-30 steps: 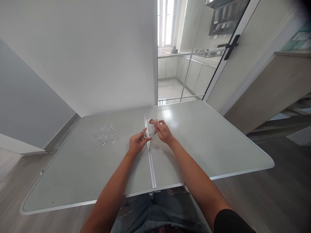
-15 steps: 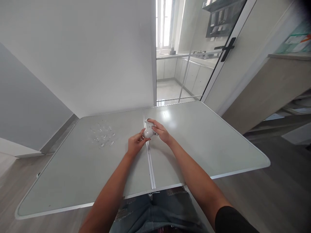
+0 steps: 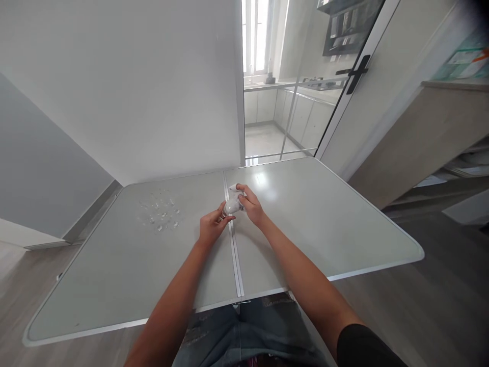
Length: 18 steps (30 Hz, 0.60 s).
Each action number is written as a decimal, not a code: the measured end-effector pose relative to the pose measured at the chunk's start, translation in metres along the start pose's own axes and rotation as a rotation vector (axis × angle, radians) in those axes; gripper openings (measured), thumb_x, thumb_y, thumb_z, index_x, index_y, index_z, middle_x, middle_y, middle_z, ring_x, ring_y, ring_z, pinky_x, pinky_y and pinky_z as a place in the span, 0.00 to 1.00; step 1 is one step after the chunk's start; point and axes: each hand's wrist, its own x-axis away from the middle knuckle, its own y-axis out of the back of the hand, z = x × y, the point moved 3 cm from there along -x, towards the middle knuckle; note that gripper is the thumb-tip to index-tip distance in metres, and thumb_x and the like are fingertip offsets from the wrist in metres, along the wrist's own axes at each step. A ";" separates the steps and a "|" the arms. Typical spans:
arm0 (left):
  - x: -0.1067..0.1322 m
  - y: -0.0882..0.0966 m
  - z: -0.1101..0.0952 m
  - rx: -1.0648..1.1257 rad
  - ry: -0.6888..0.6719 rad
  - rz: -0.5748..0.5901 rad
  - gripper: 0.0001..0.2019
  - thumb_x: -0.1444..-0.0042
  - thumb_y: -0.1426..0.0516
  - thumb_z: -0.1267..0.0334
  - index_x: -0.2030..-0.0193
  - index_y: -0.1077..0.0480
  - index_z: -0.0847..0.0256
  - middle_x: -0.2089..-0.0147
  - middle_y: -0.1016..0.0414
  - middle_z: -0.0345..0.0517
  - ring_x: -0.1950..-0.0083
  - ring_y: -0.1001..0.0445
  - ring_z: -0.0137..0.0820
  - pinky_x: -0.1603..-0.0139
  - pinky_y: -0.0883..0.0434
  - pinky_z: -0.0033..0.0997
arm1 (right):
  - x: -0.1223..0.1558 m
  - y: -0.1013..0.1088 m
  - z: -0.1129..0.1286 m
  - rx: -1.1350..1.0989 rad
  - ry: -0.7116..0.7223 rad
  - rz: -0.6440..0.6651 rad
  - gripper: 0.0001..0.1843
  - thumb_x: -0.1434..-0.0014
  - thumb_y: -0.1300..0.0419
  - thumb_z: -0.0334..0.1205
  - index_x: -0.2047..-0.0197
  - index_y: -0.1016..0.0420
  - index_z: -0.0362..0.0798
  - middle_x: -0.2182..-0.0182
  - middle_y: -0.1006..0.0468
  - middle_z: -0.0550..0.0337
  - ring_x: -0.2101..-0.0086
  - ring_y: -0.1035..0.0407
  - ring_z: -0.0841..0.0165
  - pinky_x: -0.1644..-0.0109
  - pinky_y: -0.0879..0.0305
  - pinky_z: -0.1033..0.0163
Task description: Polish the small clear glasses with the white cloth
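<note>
A small, rounded, glossy white object [image 3: 232,206] is held over the table's centre seam; its kind I cannot make out. My left hand [image 3: 212,223] grips its near left side, thumb and fingers curled round it. From the right, my right hand [image 3: 251,205] is closed on a white crumpled piece, like tissue or cloth [image 3: 233,188], pressed against the object's upper right side. Part of both things is hidden by the fingers. To the left, a patch of clear, shiny drops or bits [image 3: 160,215] lies on the table [image 3: 126,275].
The pale table has rounded corners and a light metal edge. Behind it stand a white wall [image 3: 153,92] and a glass door with a black handle [image 3: 357,75], a kitchen showing through. Shelves [image 3: 431,137] are at the right.
My right hand has shifted slightly up on the object, and more of the white crumpled piece shows at its far side. My left hand keeps its hold, turned a little leftward.
</note>
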 end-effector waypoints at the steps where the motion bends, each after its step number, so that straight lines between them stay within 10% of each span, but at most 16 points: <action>1: 0.000 0.000 0.001 -0.023 -0.011 0.008 0.32 0.43 0.37 0.43 0.36 0.28 0.58 0.74 0.30 0.37 0.76 0.39 0.23 0.69 0.39 0.24 | -0.001 -0.002 -0.002 -0.064 -0.047 0.021 0.15 0.35 0.48 0.48 0.48 0.32 0.54 0.68 0.31 0.63 0.72 0.41 0.68 0.65 0.39 0.62; 18: -0.003 -0.002 -0.002 -0.075 -0.048 0.031 0.29 0.41 0.38 0.44 0.37 0.27 0.57 0.70 0.23 0.41 0.74 0.32 0.24 0.67 0.37 0.24 | -0.003 0.002 -0.009 -0.370 -0.203 -0.188 0.14 0.43 0.41 0.49 0.56 0.28 0.53 0.67 0.27 0.62 0.70 0.37 0.68 0.70 0.39 0.65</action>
